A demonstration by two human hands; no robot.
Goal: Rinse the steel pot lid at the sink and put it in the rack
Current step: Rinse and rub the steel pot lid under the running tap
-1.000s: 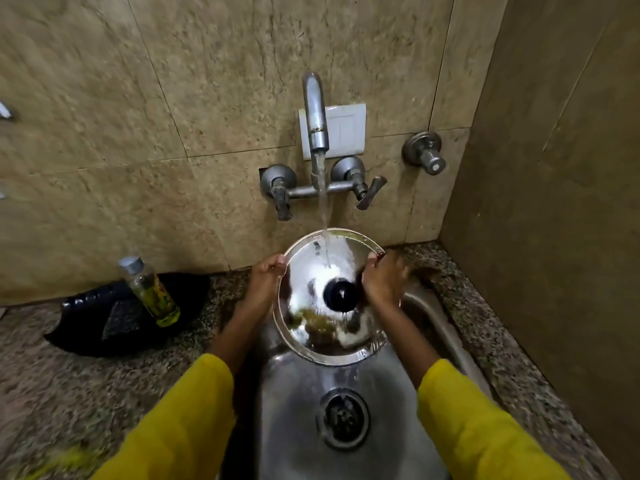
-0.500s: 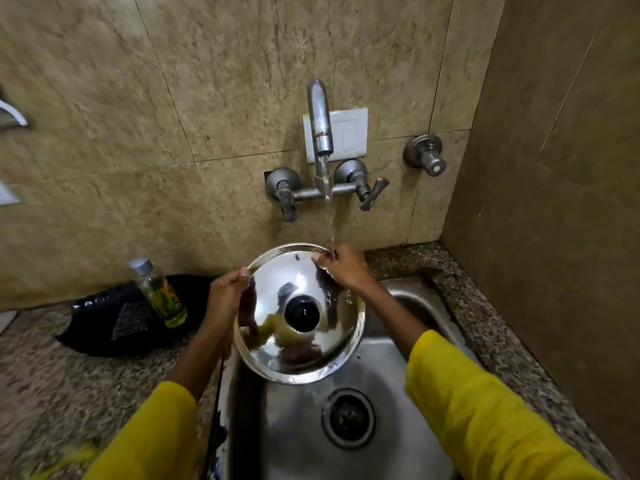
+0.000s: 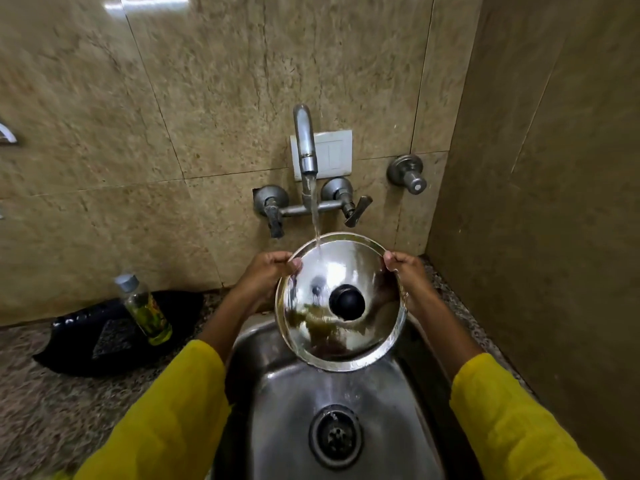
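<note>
**Lid back under the stream**

Beige stone tiles back a steel sink (image 3: pixel 284 393) set in a speckled worktop (image 3: pixel 41 410). Half a second ago the steel pot lid (image 3: pixel 341 303) sat lower and left of the water; now it is raised, tilted toward the camera, with the tap (image 3: pixel 304 147) pouring onto its upper left. The right hand (image 3: pixel 403 271) has shifted from the top edge to the right rim. Left hand (image 3: pixel 268 271) fingers and right-hand fingers pinch opposite edges. One lid, one black knob (image 3: pixel 347 302), one bottle (image 3: pixel 143 308), one drain (image 3: pixel 336 436).
</note>
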